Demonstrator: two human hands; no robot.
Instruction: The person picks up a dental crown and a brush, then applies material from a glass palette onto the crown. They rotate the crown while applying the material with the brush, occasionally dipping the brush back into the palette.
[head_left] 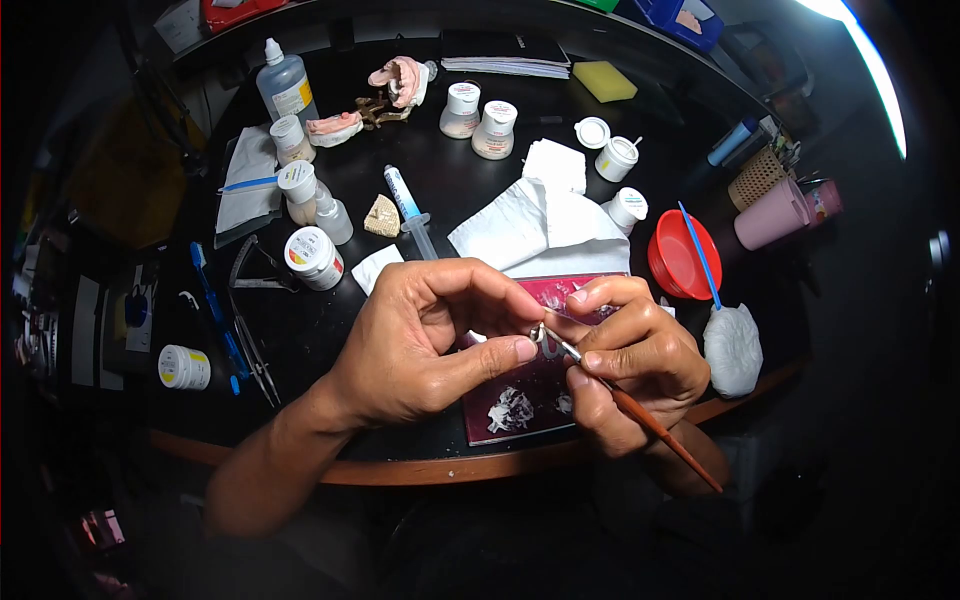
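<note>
My left hand (415, 335) pinches a small silvery-white dental crown (538, 333) between thumb and forefinger. In my right hand (645, 350) is a fine brush (655, 425) with a reddish-brown handle, gripped near its metal collar. The brush tip points left and meets the crown at my left fingertips. Both hands are above a dark red mixing slab (485, 425), which carries smears and a patch of whitish paste (510, 410). My hands hide part of the slab. White folded tissue (510, 225) lies just behind it.
A red bowl (672, 255) with a blue stick stands right, beside a white pad (732, 350). Left are a labelled jar (313, 258), a syringe (410, 210) and tweezers (255, 360). Dental models (400, 82), several bottles and a yellow sponge (604, 81) stand farther back.
</note>
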